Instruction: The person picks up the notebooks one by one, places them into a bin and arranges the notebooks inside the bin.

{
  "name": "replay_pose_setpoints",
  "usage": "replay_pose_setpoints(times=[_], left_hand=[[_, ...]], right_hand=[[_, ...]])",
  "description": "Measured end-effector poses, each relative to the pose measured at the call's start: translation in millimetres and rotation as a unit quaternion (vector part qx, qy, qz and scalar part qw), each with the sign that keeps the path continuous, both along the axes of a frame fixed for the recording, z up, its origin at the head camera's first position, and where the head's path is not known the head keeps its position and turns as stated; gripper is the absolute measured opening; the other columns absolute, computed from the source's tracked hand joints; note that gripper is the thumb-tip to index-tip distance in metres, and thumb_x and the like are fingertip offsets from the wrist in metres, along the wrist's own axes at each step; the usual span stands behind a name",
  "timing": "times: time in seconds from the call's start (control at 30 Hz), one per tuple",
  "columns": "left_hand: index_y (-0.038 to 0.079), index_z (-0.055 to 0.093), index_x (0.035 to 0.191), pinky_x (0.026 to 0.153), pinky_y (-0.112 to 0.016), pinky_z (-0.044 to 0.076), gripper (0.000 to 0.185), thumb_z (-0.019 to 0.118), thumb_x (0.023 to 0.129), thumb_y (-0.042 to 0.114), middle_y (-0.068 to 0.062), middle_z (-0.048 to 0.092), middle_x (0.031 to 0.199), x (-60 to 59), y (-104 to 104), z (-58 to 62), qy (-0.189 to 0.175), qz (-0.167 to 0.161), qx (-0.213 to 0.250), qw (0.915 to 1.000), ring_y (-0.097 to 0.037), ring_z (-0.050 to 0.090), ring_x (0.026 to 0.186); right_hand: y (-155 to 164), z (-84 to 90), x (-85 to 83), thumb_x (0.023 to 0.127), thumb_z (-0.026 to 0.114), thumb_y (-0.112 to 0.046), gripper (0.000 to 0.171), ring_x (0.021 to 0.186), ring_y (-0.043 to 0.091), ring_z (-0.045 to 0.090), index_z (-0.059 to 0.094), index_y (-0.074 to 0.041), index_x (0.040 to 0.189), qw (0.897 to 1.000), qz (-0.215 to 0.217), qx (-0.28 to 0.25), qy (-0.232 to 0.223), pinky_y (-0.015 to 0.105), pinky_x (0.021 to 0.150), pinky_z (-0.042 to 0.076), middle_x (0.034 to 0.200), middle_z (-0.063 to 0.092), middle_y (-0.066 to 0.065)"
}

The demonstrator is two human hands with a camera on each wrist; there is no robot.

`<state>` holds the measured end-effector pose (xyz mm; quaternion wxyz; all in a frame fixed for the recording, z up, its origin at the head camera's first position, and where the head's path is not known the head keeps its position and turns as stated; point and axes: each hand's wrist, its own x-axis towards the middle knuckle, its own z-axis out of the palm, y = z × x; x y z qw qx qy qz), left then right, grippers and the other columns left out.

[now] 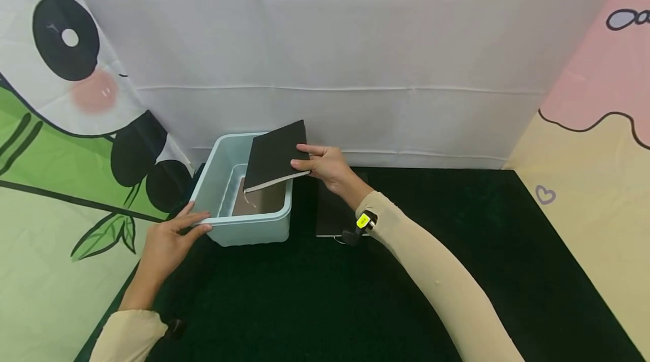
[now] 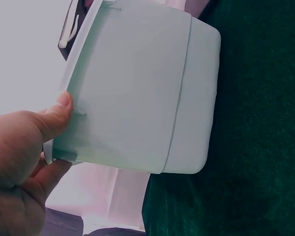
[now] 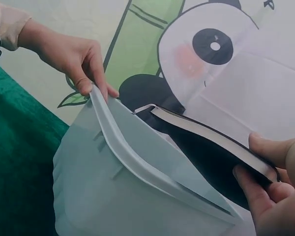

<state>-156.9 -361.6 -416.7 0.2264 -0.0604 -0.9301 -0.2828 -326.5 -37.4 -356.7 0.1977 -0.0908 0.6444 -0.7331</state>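
Observation:
A black notebook [image 1: 276, 153] with pale page edges and a thin ribbon is tilted above a light blue plastic bin [image 1: 249, 218]. My right hand [image 1: 325, 166] pinches the notebook by its right edge, thumb on one cover and fingers on the other, as the right wrist view shows. At the bin's near left corner, my left hand [image 1: 170, 241] grips the rim between thumb and fingers. A flat brownish item [image 1: 269, 199] lies on the bin's floor, partly covered by the notebook; its kind cannot be made out.
Beneath my right forearm another black notebook [image 1: 332, 212] lies on the dark green cloth [image 1: 304, 305], to the right of the bin. A white fabric backdrop [image 1: 345, 57] rises behind, with printed cartoon panels on both sides.

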Motion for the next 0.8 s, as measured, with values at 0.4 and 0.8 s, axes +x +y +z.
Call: replay_pose_setpoints(times=[0.4, 0.8], left_hand=[[0.007, 0.079, 0.114, 0.043, -0.027, 0.026, 0.028, 0.082, 0.087, 0.013, -0.025, 0.060, 0.137, -0.5, -4, -2.0, 0.008, 0.002, -0.004, 1.0000, -0.006, 0.055, 0.051], [0.005, 0.077, 0.115, 0.042, -0.029, 0.027, 0.027, 0.080, 0.089, 0.013, -0.026, 0.058, 0.140, -0.6, -5, -5.9, 0.004, -0.003, 0.003, 1.0000, -0.042, 0.072, 0.078]], right_hand=[[-45, -6.5, -1.1, 0.084, 0.084, -0.003, 0.051, 0.143, 0.027, 0.047, 0.069, -0.008, 0.132, 1.000, -0.001, 0.006, -0.008, 0.040, 0.105, 0.048, 0.161, 0.040, 0.010], [-68, -10.9, 2.4, 0.083, 0.086, -0.005, 0.045, 0.133, 0.026, 0.057, 0.074, -0.012, 0.125, 0.999, -0.002, 0.034, -0.011, 0.039, 0.101, 0.051, 0.153, 0.051, 0.011]])
